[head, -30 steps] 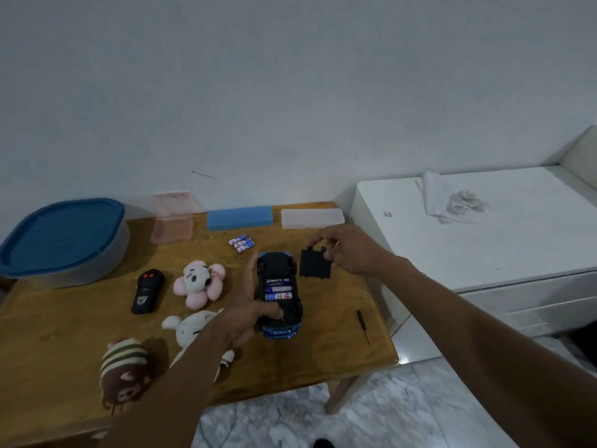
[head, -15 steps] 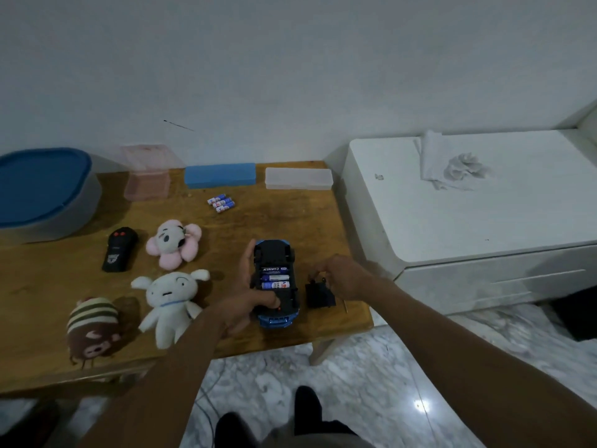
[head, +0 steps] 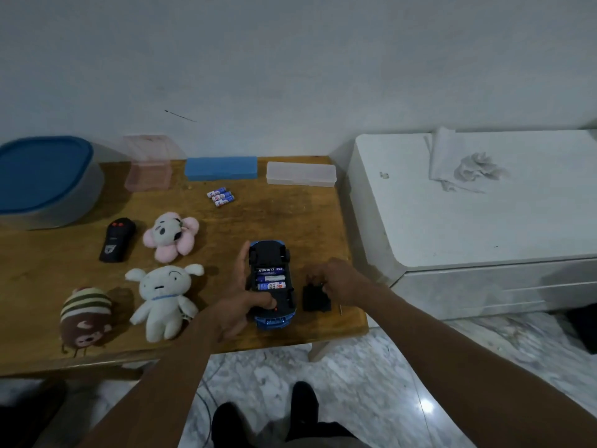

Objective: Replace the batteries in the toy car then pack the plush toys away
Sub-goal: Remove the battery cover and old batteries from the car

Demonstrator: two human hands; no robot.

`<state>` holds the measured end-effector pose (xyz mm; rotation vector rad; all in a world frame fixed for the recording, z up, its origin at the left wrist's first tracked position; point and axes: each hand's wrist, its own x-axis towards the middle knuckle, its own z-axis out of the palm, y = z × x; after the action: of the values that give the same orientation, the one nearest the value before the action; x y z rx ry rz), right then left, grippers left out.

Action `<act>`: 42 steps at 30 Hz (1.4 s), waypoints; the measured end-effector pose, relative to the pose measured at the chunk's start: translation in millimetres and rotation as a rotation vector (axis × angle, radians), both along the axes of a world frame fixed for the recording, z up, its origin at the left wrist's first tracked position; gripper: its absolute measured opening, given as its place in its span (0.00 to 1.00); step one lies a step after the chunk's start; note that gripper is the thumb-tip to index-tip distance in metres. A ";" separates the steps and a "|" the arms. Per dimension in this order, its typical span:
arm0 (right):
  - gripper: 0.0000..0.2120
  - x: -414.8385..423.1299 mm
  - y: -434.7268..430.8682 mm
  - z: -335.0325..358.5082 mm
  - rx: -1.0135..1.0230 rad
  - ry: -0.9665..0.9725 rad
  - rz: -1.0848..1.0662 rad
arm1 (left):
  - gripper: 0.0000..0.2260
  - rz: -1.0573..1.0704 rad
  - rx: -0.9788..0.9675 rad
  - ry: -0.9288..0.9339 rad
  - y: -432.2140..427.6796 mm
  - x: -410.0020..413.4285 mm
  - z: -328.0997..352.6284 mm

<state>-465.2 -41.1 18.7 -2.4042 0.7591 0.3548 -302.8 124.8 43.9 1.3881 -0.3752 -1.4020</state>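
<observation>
The toy car [head: 271, 281] lies belly-up on the tabletop [head: 284, 218], wheels to the ceiling, so that its open battery bay faces the person; three cells sit in the bay. The left hand [head: 237, 297] clamps the car to steady it: fingers run along the car's left flank and the thumb crosses the underside just nearer the person than the bay. That grip looks meant to stop the car rocking on its roof while the cells are worked out.

Just to the right of the car, the right hand [head: 339, 279] is curled, its fingertips pinching the far edge of the black battery cover [head: 316, 299], which lies flat on the tabletop; parked there, it is clear of the bay but within reach for refitting. A thin screwdriver [head: 340, 310] peeks out just beside that hand's wrist.

The car's long axis runs away from the person, roughly in line with the left forearm, tilted a little; which end is the nose I cannot tell. The cells lie crosswise to that axis.

Beyond the left hand's fingertips, well apart, wait the spare batteries [head: 220, 197] — probably the fresh set. To the left of the left hand lie the plush toys — white plush [head: 164, 299], pink plush [head: 171, 236], brown plush [head: 85, 318] — not yet packed.
</observation>
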 end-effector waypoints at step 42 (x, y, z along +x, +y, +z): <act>0.10 94.0 51.8 112.2 -0.007 -0.285 -0.524 | 0.53 -0.068 -0.172 -0.180 -18.0 54.6 32.0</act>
<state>-371.2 10.7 130.9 -2.0940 1.2027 -0.1965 -248.2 106.7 75.9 1.3730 -0.6505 -1.2705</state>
